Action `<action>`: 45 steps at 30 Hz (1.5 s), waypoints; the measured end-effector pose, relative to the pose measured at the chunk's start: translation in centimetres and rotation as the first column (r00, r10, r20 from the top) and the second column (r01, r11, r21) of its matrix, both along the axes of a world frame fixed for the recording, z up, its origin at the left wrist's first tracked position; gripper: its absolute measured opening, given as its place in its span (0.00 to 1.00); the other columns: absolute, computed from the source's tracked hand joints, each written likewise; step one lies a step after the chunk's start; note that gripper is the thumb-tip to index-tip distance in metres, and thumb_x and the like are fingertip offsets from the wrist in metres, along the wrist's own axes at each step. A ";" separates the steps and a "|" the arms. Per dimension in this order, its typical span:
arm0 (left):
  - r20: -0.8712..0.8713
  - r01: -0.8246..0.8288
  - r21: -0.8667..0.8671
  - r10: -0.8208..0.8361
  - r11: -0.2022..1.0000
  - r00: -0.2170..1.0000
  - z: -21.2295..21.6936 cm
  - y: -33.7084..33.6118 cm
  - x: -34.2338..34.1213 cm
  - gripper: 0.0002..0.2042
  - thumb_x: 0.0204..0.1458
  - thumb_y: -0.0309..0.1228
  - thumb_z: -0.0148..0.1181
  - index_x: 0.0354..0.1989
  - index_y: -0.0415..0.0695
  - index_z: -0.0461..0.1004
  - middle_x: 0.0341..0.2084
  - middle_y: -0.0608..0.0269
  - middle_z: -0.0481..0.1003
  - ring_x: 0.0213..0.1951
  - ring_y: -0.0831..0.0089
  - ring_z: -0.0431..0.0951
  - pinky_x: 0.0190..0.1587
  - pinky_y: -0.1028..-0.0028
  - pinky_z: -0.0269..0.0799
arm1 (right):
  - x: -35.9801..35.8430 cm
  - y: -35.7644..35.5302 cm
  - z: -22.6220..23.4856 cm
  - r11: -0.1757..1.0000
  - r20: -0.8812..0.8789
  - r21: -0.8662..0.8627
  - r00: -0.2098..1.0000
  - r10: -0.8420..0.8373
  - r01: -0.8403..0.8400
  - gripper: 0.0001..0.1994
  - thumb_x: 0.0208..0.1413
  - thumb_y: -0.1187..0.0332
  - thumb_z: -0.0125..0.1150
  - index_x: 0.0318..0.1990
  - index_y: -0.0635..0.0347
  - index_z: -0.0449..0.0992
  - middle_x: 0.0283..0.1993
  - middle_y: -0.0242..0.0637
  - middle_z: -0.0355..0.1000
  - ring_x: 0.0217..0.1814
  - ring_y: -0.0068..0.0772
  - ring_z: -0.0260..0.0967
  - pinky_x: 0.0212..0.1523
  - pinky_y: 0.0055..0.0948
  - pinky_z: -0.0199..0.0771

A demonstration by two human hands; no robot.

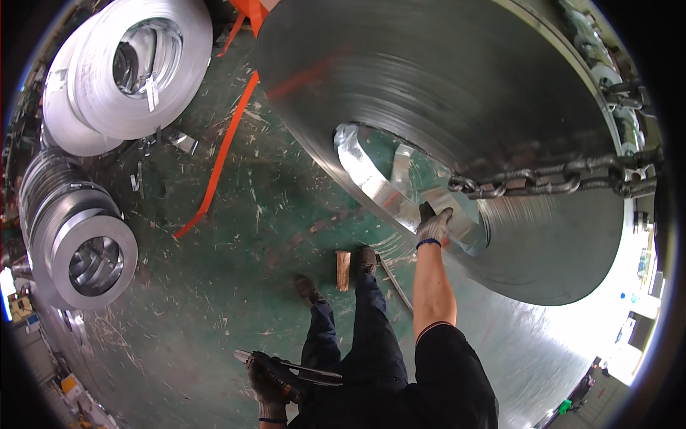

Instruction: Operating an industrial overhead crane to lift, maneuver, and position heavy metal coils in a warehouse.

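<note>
A large steel coil (457, 71) stands tilted at the upper right, its round opening facing me. My right hand (434, 227), in a light glove with dark fingertips, reaches to the lower rim of that opening. Its fingers look spread against the bright inner steel strip (368, 171); their tips are partly lost against the metal. A heavy chain (550, 179) passes through the opening just above this hand. Low by my hip, my gloved left hand (268, 386) is closed round a dark tool with thin bright metal edges (314, 373), whose exact kind I cannot make out.
Smaller steel coils (86, 71) lean at the upper left, and a row of narrow coils (64, 236) stands below them. An orange strap (225, 154) lies on the green floor (236, 236). A wooden block (343, 270) and a thin bar (396, 286) lie near my feet.
</note>
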State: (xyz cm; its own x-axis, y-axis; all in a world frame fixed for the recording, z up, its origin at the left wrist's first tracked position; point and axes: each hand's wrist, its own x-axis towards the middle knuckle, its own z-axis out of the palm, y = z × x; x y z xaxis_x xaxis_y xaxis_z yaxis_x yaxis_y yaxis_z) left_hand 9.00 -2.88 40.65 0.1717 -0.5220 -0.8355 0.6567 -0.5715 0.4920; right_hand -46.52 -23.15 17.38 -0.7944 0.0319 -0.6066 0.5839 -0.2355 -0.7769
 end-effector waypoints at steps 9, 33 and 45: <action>-0.037 0.215 -0.036 -0.217 0.976 0.976 -0.3 -1.3 2.8 0.18 0.60 0.51 0.59 0.50 0.53 0.75 0.37 0.59 0.79 0.39 0.62 0.81 0.42 0.60 0.82 | 2.8 16.2 3.3 0.988 0.038 -0.127 0.996 -0.085 0.089 0.22 0.71 0.50 0.49 0.60 0.58 0.72 0.47 0.44 0.80 0.38 0.44 0.81 0.32 0.38 0.84; -0.015 0.295 -0.075 -0.297 0.952 0.955 -0.6 9.0 -10.1 0.17 0.61 0.51 0.60 0.49 0.54 0.74 0.34 0.65 0.78 0.35 0.69 0.81 0.37 0.67 0.81 | -0.2 56.1 9.7 0.592 0.474 0.522 0.786 0.397 -0.614 0.19 0.66 0.49 0.53 0.35 0.57 0.73 0.21 0.34 0.69 0.14 0.33 0.65 0.16 0.37 0.71; -0.253 0.387 -0.092 -0.397 0.918 0.882 -1.4 16.5 -7.7 0.20 0.59 0.51 0.63 0.51 0.51 0.73 0.36 0.60 0.80 0.34 0.67 0.82 0.35 0.67 0.82 | -3.0 56.0 5.0 0.702 0.107 0.671 0.968 0.228 -0.239 0.26 0.68 0.46 0.52 0.52 0.62 0.78 0.37 0.42 0.82 0.24 0.32 0.76 0.24 0.32 0.79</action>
State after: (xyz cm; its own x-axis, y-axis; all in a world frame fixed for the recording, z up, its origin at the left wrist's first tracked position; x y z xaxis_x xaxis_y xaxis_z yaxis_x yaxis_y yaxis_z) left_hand 1.32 13.58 39.24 -0.2749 -0.5333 -0.8000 0.4906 -0.7934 0.3603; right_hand -49.54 32.90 22.39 -0.8235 0.2513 -0.5086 0.5612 0.4923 -0.6653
